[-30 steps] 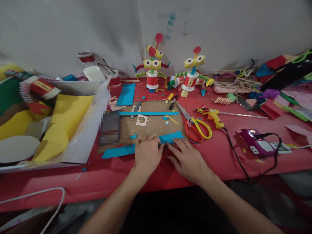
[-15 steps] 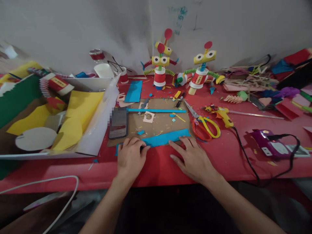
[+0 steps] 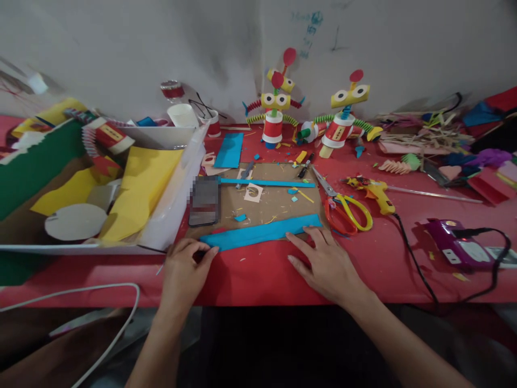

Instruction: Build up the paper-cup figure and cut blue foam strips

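A folded-looking blue paper strip (image 3: 258,233) lies slanted along the front edge of a brown cardboard sheet (image 3: 262,206). At its left end, my left hand (image 3: 183,272) is closed, thumb and forefinger pinching the corner; a small dark patch shows between those fingers. My right hand (image 3: 329,264) rests flat near the strip's other end, fingers spread and tips on the paper. A thin blue strip (image 3: 266,183) runs across the back of the cardboard, by a phone (image 3: 205,200) and a white paper piece with a round hole (image 3: 253,193).
Scissors (image 3: 343,207) and a yellow glue gun (image 3: 377,195) lie to the right, with a purple power box (image 3: 458,242) beyond. On the left stands a white box (image 3: 133,249) holding yellow paper. Paper-cup figures (image 3: 273,128) line the wall.
My left hand has slid left along the blue strip to its end, uncovering more of it. My right hand stays on the strip. The view has turned slightly left.
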`<state>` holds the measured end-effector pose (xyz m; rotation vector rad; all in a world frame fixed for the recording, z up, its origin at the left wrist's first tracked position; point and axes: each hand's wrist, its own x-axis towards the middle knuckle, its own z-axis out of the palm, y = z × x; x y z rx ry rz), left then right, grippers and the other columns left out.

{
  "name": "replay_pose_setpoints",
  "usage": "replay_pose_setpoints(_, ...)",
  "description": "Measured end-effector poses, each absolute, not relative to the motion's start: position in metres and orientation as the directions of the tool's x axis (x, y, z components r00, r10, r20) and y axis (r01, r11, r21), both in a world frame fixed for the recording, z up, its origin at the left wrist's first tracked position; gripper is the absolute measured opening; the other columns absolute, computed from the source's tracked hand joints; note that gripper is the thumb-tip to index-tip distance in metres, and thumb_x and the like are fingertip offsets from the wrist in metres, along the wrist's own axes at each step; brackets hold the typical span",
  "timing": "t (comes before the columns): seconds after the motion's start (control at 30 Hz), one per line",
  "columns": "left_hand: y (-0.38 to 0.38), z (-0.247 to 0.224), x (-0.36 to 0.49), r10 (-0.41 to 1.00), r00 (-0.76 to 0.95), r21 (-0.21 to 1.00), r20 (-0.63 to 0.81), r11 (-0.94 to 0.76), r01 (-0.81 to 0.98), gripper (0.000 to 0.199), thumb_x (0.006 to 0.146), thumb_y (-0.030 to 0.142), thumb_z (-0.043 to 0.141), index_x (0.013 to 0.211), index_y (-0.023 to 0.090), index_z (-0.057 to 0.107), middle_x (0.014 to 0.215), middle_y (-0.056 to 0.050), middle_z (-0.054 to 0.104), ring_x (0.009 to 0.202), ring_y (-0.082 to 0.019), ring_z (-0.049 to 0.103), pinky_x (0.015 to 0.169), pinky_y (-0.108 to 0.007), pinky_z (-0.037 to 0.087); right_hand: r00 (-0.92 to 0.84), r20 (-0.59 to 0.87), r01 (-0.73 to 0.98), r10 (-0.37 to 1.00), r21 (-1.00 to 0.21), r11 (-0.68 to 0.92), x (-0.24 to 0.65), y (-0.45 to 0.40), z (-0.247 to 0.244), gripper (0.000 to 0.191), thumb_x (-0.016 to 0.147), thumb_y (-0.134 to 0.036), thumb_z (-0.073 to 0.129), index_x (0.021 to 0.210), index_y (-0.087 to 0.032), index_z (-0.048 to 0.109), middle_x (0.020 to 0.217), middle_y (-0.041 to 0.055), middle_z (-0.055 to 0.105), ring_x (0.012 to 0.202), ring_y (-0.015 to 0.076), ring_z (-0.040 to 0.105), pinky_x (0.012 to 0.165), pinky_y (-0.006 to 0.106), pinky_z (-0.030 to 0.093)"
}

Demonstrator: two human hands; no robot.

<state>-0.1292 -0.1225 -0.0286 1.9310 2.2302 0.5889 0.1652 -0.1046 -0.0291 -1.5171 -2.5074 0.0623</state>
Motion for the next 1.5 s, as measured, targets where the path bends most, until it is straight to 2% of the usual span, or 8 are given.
replay_pose_setpoints(0.4,-0.126,-0.027,-0.134,0.941,-0.307,0.391,0.141,0.232,0.891,0.021,0.078,0.040,0.052,0.067,0.021,0.055,0.078,-0.007,0.059,0.080,-0.023,0.056,0.078,-0.038,0.046,-0.361,0.131,0.899,0.923,-0.214,0.382,0.171,-0.106,-0.035,0.060,0.088,-0.051,0.042,0.133,-0.013,0.046,0.130,0.0144,0.050,0.120,0.0296,0.043,0.099,0.046,0.039)
replay_pose_setpoints(0.53,-0.129,-0.023,-0.126,0.930,-0.323,0.335,0.174,0.253,0.908,0.014,0.078,0.032,0.051,0.081,0.020,0.057,0.087,-0.009,0.059,0.084,-0.026,0.056,0.080,-0.042,0.046,-0.339,0.147,0.909,0.929,-0.203,0.364,0.171,-0.108,-0.035,0.058,0.088,-0.051,0.042,0.134,-0.016,0.045,0.132,0.0124,0.050,0.123,0.0304,0.041,0.102,0.049,0.034)
replay_pose_setpoints(0.67,-0.122,-0.010,-0.067,0.948,-0.111,0.176,0.298,0.059,0.983,0.030,0.080,0.015,0.043,0.106,0.019,0.058,0.115,-0.014,0.054,0.109,-0.031,0.048,0.094,-0.047,0.038,-0.343,0.155,0.901,0.926,-0.224,0.371,0.171,-0.108,-0.035,0.056,0.088,-0.049,0.044,0.135,-0.019,0.045,0.131,0.0106,0.051,0.124,0.0307,0.039,0.103,0.049,0.032)
replay_pose_setpoints(0.77,-0.097,-0.004,-0.007,0.946,0.269,0.271,0.181,-0.311,0.911,0.035,0.080,0.004,0.040,0.106,0.018,0.060,0.111,-0.009,0.058,0.106,-0.022,0.051,0.100,-0.036,0.037,-0.344,0.153,0.894,0.927,-0.248,0.373,0.170,-0.108,-0.034,0.055,0.087,-0.048,0.045,0.134,-0.019,0.046,0.131,0.0109,0.051,0.125,0.0307,0.038,0.105,0.049,0.030)
replay_pose_setpoints(1.03,-0.055,-0.031,0.041,0.957,0.235,0.212,0.172,-0.269,0.939,0.022,0.089,0.020,0.040,0.104,0.015,0.056,0.103,-0.012,0.056,0.097,-0.026,0.049,0.081,-0.040,0.040,-0.376,0.186,0.843,0.908,-0.337,0.419,0.185,-0.100,-0.034,0.046,0.088,-0.033,0.049,0.132,-0.019,0.049,0.128,0.0106,0.056,0.120,0.0255,0.046,0.100,0.046,0.038)
replay_pose_setpoints(1.17,-0.060,-0.038,0.040,0.954,0.242,0.174,0.179,-0.273,0.946,0.024,0.090,0.020,0.036,0.103,0.016,0.055,0.103,-0.011,0.056,0.096,-0.028,0.048,0.077,-0.041,0.038,-0.418,0.208,0.782,0.884,-0.413,0.467,0.201,-0.078,-0.030,0.028,0.090,-0.019,0.044,0.108,-0.022,0.066,0.109,0.0044,0.068,0.103,0.0173,0.058,0.093,0.035,0.045)
replay_pose_setpoints(1.3,-0.062,-0.036,0.040,0.957,0.224,0.180,0.184,-0.256,0.950,0.024,0.090,0.020,0.036,0.102,0.018,0.057,0.105,-0.011,0.057,0.097,-0.028,0.048,0.076,-0.042,0.036,-0.454,0.104,0.820,0.885,-0.340,0.461,0.207,-0.053,-0.017,0.018,0.086,-0.017,0.052,0.089,-0.021,0.069,0.091,0.0023,0.069,0.088,0.0170,0.060,0.079,0.030,0.048)
replay_pose_setpoints(1.5,-0.063,-0.030,0.038,0.938,0.261,0.213,0.228,-0.310,0.927,0.022,0.087,0.014,0.041,0.094,0.020,0.061,0.100,-0.010,0.061,0.098,-0.025,0.051,0.085,-0.045,0.031,-0.556,0.148,0.758,0.818,-0.313,0.572,0.211,-0.025,-0.012,0.033,0.080,-0.017,0.062,0.113,-0.021,0.062,0.111,0.0059,0.062,0.104,0.0208,0.052,0.086,0.036,0.043)
